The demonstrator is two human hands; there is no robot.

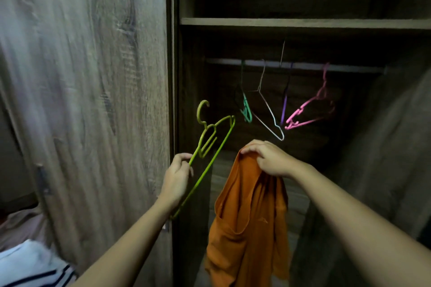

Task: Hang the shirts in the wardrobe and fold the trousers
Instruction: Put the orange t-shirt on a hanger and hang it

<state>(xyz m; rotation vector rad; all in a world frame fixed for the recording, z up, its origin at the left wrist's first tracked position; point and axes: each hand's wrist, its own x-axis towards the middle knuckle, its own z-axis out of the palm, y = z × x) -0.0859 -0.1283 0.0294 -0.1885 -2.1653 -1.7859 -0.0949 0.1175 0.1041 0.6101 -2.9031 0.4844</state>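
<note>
I face an open wooden wardrobe. My left hand (176, 177) grips a lime-green plastic hanger (211, 147) by its lower bar, hook pointing up, just left of the opening. My right hand (268, 158) is closed on the top of an orange shirt (247, 221), which hangs limp in front of the wardrobe's dark interior. The hanger and shirt are apart. Above them runs the hanging rail (296, 65), carrying several bare hangers: a teal one (246, 109), a white wire one (270, 114), a purple one (284, 107) and a pink one (310, 109).
The wardrobe door (88, 88) stands open at the left. A shelf (303, 23) crosses above the rail. At the bottom left lies a striped white and dark garment (35, 268) with pale fabric (21, 226) behind it. Grey cloth (396, 147) hangs at the right.
</note>
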